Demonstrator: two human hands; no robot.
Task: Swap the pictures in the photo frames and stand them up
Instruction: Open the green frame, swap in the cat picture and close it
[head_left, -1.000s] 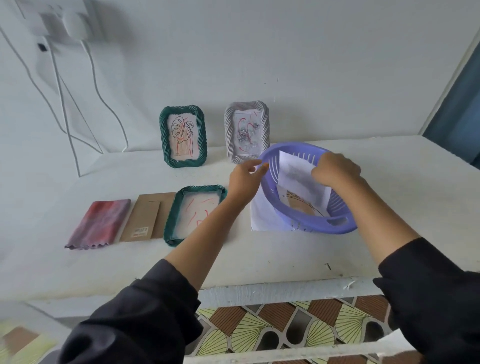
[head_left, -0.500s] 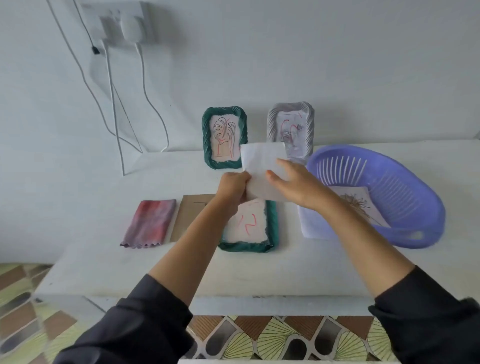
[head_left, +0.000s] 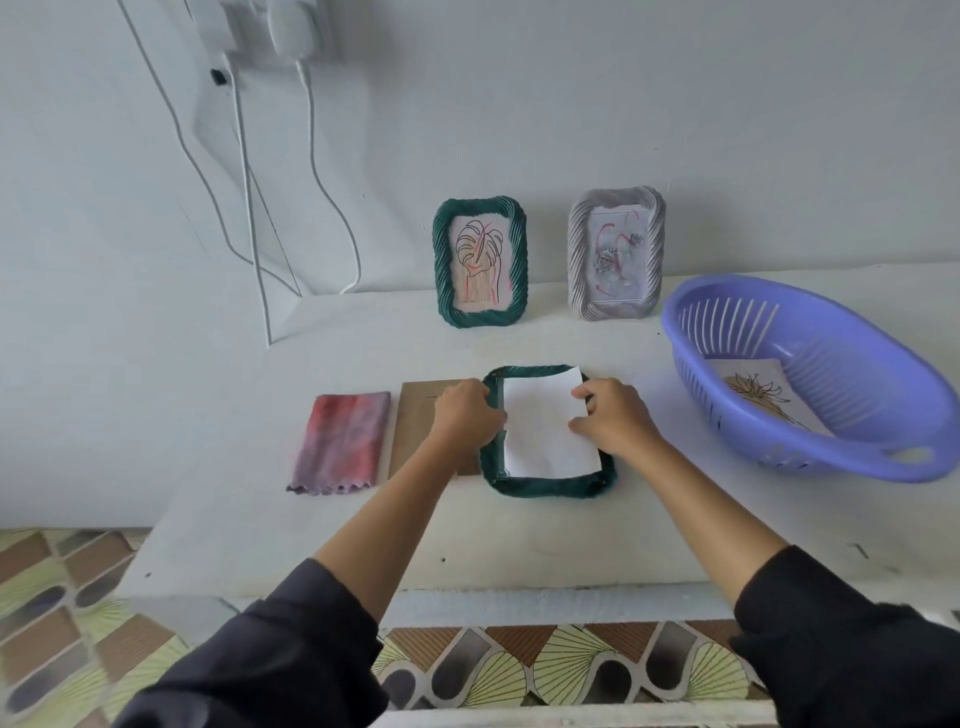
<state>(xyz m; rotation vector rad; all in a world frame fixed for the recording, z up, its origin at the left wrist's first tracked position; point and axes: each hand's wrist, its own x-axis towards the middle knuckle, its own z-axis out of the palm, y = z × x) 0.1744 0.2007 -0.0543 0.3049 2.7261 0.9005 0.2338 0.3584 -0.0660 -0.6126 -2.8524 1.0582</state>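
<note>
White sheet (head_left: 545, 421), blank side up, lies on the flat green frame (head_left: 550, 483) at mid-table, directly ahead of the person and between the two hands. Its long axis runs away from the person, same as the frame's, but slightly skewed: the far right corner rides over the frame rim and a strip of the opening shows along the left edge. Right hand (head_left: 615, 418) pinches the sheet's right long edge, fingers curled. Left hand (head_left: 465, 415) is curled at the left long edge; fingertips are hidden, so I cannot tell if it holds the sheet or the frame rim. Hands are equally near, one per long side. Likely step: squaring the sheet into the recess, needing a small twist and a nudge left. Cardboard backing (head_left: 415, 415) lies just left of the frame, partly under the left hand, so that hand is nearer for refitting it. Two frames already stand at the wall: standing green frame (head_left: 480, 262), grey frame (head_left: 615, 254). Purple basket (head_left: 779, 452) sits right, well apart.
</note>
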